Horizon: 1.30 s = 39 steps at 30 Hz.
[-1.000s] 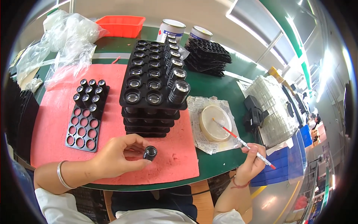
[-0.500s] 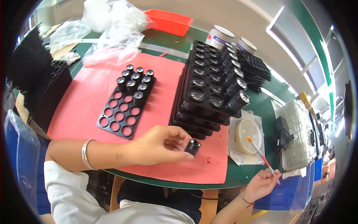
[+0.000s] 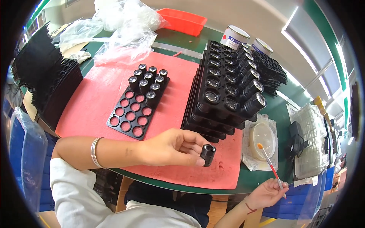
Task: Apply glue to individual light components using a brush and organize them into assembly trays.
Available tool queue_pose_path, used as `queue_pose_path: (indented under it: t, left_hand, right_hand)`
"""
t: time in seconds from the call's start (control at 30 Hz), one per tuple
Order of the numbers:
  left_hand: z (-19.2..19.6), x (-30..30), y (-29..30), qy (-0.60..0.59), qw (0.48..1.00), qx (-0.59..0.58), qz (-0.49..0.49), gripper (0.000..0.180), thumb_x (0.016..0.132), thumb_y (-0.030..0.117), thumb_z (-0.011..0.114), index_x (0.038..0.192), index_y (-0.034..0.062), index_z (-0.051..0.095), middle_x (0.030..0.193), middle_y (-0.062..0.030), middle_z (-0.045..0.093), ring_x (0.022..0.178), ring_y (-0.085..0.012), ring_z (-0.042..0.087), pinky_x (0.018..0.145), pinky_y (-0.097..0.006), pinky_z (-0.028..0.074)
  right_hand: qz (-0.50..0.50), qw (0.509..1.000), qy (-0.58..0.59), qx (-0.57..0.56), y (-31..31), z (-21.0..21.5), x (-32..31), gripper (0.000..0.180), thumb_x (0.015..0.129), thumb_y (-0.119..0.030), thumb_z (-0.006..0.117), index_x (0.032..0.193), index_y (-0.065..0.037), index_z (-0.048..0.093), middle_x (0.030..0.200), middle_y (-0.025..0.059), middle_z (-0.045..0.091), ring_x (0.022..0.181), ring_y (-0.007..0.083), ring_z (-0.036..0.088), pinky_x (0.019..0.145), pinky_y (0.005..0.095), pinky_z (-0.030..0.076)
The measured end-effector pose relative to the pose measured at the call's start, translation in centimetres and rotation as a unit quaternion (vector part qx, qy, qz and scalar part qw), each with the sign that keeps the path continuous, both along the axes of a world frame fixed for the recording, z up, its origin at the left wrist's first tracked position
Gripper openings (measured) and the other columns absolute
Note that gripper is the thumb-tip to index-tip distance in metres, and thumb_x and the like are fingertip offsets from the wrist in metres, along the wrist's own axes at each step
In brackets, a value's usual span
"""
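My left hand (image 3: 178,149) is closed on a small black lens barrel (image 3: 208,155), held upright between thumb and fingers above the pink mat (image 3: 89,110). In my right hand (image 3: 268,193), at the right near the table's front edge, is a thin paintbrush (image 3: 272,167) with a red and silver handle. Its orange bristles point toward a round, shallow dish (image 3: 262,140) of pale contents. Beyond my left forearm lies a black tray (image 3: 121,129) with round holes; its far part holds several lens barrels (image 3: 148,77) with glass tops, its near holes show the mat.
A tall stack of black trays (image 3: 211,110) filled with lens barrels stands right of the middle. Stacked black trays (image 3: 62,91) rise at the left. Farther back are plastic bags (image 3: 127,36), a red bin (image 3: 182,21) and two cans (image 3: 234,37). Clear trays (image 3: 310,140) sit at the right.
The whole view has shifted a little, so everything lies slightly farther right. The lens barrel in my left hand has turned more upright. My right hand keeps hold of the paintbrush.
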<state>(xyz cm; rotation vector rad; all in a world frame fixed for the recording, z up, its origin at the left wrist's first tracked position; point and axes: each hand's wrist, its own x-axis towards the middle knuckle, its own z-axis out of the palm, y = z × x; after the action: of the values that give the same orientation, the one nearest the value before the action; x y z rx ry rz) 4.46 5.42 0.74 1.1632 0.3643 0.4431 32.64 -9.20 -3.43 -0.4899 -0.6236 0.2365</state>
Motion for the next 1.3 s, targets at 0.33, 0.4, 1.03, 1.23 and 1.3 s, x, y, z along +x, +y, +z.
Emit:
queue_pose_path:
  t: [0.33,0.4,1.03,1.23,1.3]
  left_hand:
    - [4.1,-2.6,-1.0,0.09,0.893,0.437,0.051,0.029,0.066,0.011,0.075,0.09,0.0049,0.059,0.085,-0.0035,0.061,0.074,-0.0134,0.058,0.066,-0.025,0.047]
    - [5.1,-4.5,-1.0,0.113,0.848,0.503,0.124,0.029,0.064,0.01,0.076,0.087,0.0058,0.059,0.083,-0.0018,0.061,0.068,-0.0111,0.055,0.059,-0.024,0.044]
    - [0.0,-11.2,5.6,0.374,0.696,0.488,0.371,0.033,0.069,0.018,0.071,0.095,0.0016,0.058,0.074,-0.0071,0.063,0.058,-0.0139,0.06,0.052,-0.027,0.046]
    - [1.4,-7.4,1.3,0.057,0.954,0.232,0.184,0.03,0.071,0.007,0.068,0.096,0.0044,0.052,0.085,-0.0005,0.059,0.078,-0.0068,0.057,0.06,-0.02,0.045]
    - [1.2,-5.0,-0.1,0.049,0.986,0.154,0.046,0.03,0.073,0.007,0.068,0.097,0.0038,0.051,0.092,-0.0013,0.056,0.086,-0.008,0.054,0.068,-0.021,0.044]
  right_hand:
    - [-0.085,0.995,-0.036,-0.026,0.1,-0.3,-0.4,0.018,0.092,-0.021,0.046,0.081,-0.007,0.049,0.068,-0.0024,0.039,0.062,0.0059,0.034,0.056,0.0177,0.028]
    - [-0.08,0.996,-0.017,-0.034,0.1,-0.2,-0.5,0.02,0.092,-0.023,0.046,0.08,-0.007,0.047,0.068,-0.0023,0.035,0.063,0.0066,0.033,0.057,0.0188,0.027]
    - [-0.078,0.996,-0.024,-0.018,0.0,-0.9,-0.1,0.02,0.092,-0.023,0.046,0.085,-0.004,0.044,0.07,0.0008,0.038,0.064,0.0087,0.037,0.058,0.0204,0.03]
    - [0.004,0.999,-0.05,0.015,-0.8,-1.4,0.6,0.014,0.091,-0.019,0.047,0.089,-0.005,0.045,0.075,0.0006,0.043,0.066,0.0076,0.04,0.059,0.0189,0.034]
    - [-0.025,0.999,0.029,-0.001,-0.1,-0.1,-0.6,0.021,0.092,-0.025,0.046,0.081,-0.007,0.04,0.062,-0.0005,0.034,0.057,0.0063,0.031,0.053,0.0194,0.025]
